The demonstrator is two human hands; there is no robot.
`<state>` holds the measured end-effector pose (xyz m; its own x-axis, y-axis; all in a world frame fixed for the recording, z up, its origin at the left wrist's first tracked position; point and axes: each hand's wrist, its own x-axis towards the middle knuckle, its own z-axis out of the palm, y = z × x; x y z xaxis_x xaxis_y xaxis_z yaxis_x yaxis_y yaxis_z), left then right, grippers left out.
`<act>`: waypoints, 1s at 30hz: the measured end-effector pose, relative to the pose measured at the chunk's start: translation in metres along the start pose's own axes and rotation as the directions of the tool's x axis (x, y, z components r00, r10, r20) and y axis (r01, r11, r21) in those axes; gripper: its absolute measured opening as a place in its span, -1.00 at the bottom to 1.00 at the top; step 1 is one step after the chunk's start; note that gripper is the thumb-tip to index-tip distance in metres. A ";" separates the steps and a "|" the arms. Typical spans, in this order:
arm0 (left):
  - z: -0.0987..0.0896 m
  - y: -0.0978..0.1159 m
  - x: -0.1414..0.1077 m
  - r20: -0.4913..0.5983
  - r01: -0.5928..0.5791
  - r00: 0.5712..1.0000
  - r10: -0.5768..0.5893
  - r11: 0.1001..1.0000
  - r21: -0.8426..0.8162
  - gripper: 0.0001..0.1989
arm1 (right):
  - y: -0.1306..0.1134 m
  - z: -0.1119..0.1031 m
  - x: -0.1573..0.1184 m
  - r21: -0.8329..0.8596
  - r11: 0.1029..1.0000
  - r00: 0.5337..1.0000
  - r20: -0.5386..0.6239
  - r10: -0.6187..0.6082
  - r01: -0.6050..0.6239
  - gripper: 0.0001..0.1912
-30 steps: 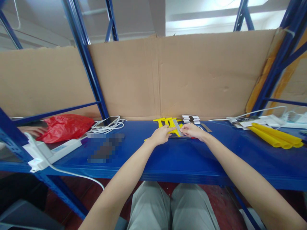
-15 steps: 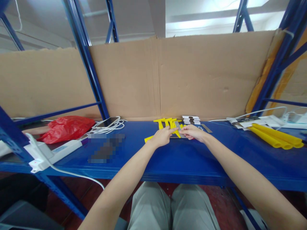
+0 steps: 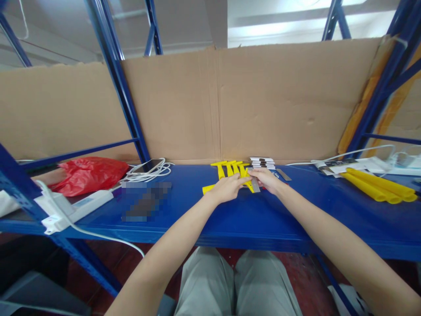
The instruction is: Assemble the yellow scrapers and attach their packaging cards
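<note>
My left hand (image 3: 228,188) is closed around a yellow plastic scraper handle (image 3: 208,189), whose butt end sticks out on the left and whose wide head shows past my fingers. Against that head, my right hand (image 3: 268,179) pinches a flat grey metal blade (image 3: 255,186), its lower end pointing toward me. Whether the blade sits in the head or only touches it, I cannot tell. Just behind my hands, several yellow T-shaped scraper handles (image 3: 229,168) lie side by side. A stack of small white packs (image 3: 262,162) stands behind my right hand, with another grey blade (image 3: 283,174) to its right.
Yellow tubes (image 3: 378,186) lie at the right on the blue shelf (image 3: 250,224). Leftward are a coiled white cable (image 3: 148,172), a red plastic bag (image 3: 92,175) beside another person's arm, and a power strip (image 3: 88,204). Cardboard (image 3: 279,105) closes off the back.
The blade has turned and come down, from slanting upward between my hands to hanging at the handle's head. My right hand has shifted slightly; my left hand has moved a little right.
</note>
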<state>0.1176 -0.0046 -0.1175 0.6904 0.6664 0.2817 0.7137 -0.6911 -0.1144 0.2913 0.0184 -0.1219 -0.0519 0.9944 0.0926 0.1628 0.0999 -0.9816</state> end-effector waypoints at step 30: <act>-0.005 -0.006 0.000 0.008 0.104 0.994 -0.105 0.994 0.032 -0.56 | 0.008 -0.015 0.012 -0.288 0.953 0.972 -0.179 -0.150 0.094 -0.88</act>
<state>0.1129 -0.0017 -0.1121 0.6128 0.7373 0.2843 0.7853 -0.6085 -0.1146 0.3063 0.0320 -0.1257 0.1020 0.9582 0.2671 0.4345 0.1987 -0.8785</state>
